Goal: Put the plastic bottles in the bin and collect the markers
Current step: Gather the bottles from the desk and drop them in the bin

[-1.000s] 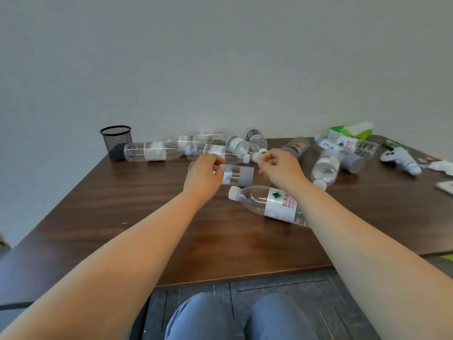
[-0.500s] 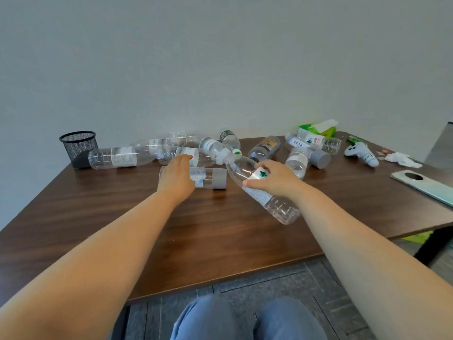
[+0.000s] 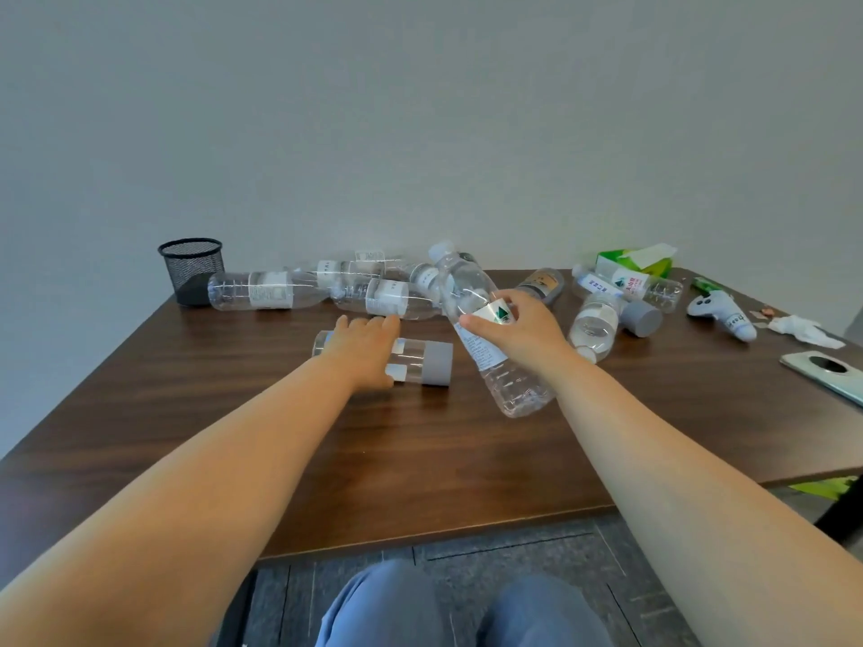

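Note:
My right hand [image 3: 523,333] grips a clear plastic bottle [image 3: 511,389] round its white label and holds it above the table, tilted with the white cap pointing up and away. My left hand [image 3: 362,350] lies over a short clear bottle with a grey end [image 3: 425,361] lying on its side, fingers across its far side and thumb at its near side. Several more clear bottles lie in a row at the back [image 3: 254,290], [image 3: 392,298] and to the right [image 3: 595,326], [image 3: 649,284]. No markers are in view.
A black mesh cup [image 3: 191,263] stands at the back left of the brown wooden table [image 3: 420,459]. A green tissue pack [image 3: 635,259], a white controller [image 3: 721,315], crumpled tissue [image 3: 803,326] and a phone [image 3: 826,368] lie at the right. My knees show below the table's front edge.
My right hand let go of a bottle cap at the back, took hold of the near bottle and lifted it, cap end rising. My left hand stayed on the short bottle.

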The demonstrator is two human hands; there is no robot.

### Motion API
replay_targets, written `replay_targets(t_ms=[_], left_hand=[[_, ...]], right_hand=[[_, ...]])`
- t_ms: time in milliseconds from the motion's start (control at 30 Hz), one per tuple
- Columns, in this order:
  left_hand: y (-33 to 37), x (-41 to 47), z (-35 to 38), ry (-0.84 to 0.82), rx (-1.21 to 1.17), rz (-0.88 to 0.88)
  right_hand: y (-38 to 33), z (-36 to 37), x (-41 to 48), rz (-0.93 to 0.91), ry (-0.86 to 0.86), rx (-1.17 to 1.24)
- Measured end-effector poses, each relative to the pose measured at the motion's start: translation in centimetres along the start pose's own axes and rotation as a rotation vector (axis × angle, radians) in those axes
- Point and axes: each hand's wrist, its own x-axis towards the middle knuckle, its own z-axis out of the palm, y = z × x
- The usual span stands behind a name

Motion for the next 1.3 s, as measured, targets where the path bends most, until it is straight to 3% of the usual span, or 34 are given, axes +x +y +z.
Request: replay_targets(t_ms=[133, 300, 367, 467, 533, 767, 933, 1067, 1167, 1300], left_hand=[[-3.0, -2.6, -0.2, 0.122, 0.040, -0.017], [-9.4, -7.5, -0.4, 0.294, 0.051, -0.329], [-12.2, -9.9, -0.3, 0.328, -0.034, -0.491], [-16.5, -14.0, -0.1, 0.447, -0.347, -0.758], [-19.4, -17.2, 0.2, 0.514, -0.451, -0.901], [-26.5, -28.0, 1.2, 0.673, -0.571, -1.138], [-29.4, -33.2, 2.5, 0.649, -0.522, -1.223], [-30.5, -36.1, 3.7, 0.567, -0.498, -1.266], [-30.9, -37.1, 4.8, 0.490, -0.506, -1.274], [-30.8, -36.8, 6.7, 0.365, -0.537, -1.238]], right_hand=[[-2.7, 3.4, 0.7, -0.065, -0.017, 0.062], [-6.8, 10.0, 1.7, -0.088, -0.060, 0.228], [-8.7, 13.2, 1.6, -0.046, -0.158, 0.368], [-11.6, 19.0, 1.0, 0.074, -0.408, 0.582], [-13.5, 23.2, 0.2, 0.125, -0.546, 0.612], [-20.9, 36.6, -4.1, 0.122, -0.820, 0.642], [-23.9, 43.2, -6.6, 0.234, -0.923, 0.618], [-24.3, 46.6, -7.1, 0.328, -0.865, 0.432], [-24.0, 47.8, -7.3, 0.266, -0.782, 0.296], [-23.0, 47.7, -8.1, 0.112, -0.794, 0.218]])
